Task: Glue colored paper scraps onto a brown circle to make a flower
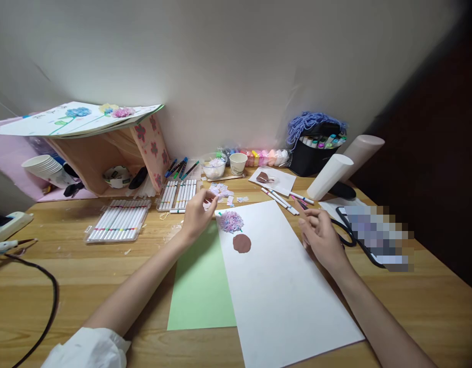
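Observation:
My left hand (199, 213) is above the top left corner of the white sheet (287, 286), thumb and fingers pinched together. Whatever is between its fingertips is too small to make out. Just right of it, a fluffy pink, purple and blue flower head (231, 222) of paper bits sits on the sheet. A flat round brown piece (241, 244) lies below the flower. My right hand (323, 237) is closed at the sheet's right edge; a narrow brownish shape shows at its fingertips, its kind unclear. Behind that hand lie black-handled scissors (349, 234).
Green paper (201, 286) lies under the white sheet. Pale paper scraps (221, 191), marker boxes (119, 221), a paper cup (238, 163), a glass bowl (213, 167) and loose markers (280, 200) stand behind. To the right are a phone (374, 250) and white rolls (330, 176).

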A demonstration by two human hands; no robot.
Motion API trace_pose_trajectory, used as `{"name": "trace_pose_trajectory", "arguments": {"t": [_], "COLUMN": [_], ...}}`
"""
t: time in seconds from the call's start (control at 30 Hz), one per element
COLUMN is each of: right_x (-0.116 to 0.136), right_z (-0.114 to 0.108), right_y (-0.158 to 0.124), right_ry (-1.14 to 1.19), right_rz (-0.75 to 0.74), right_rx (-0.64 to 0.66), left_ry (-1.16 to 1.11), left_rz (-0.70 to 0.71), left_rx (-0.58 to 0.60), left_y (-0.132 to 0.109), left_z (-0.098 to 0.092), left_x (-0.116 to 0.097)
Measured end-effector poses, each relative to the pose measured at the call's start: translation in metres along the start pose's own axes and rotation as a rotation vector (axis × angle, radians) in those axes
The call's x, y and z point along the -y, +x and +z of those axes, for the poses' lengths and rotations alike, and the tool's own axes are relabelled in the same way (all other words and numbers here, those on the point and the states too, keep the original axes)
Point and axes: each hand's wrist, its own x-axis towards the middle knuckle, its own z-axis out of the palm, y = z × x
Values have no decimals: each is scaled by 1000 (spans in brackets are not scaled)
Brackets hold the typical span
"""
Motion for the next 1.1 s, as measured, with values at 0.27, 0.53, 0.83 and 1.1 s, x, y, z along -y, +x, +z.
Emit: {"name": "trace_pose_trajectory", "arguments": {"t": [0.27, 0.53, 0.83, 1.1], "right_x": [47, 47, 40, 31], "right_z": [61, 78, 68, 69], "right_y": [-29, -26, -22, -20], "right_ry": [287, 298, 152, 53], "right_rz": [308, 370, 195, 192], "right_rx": [590, 599, 419, 453], "left_ry": [175, 93, -285, -458], "left_rz": [911, 880, -377, -584], "left_rx": [53, 249, 505, 625], "left_y": [-42, -49, -45, -38], "left_z": [-26, -23, -6, 6], "left_x": [-26, -30, -53, -59]}}
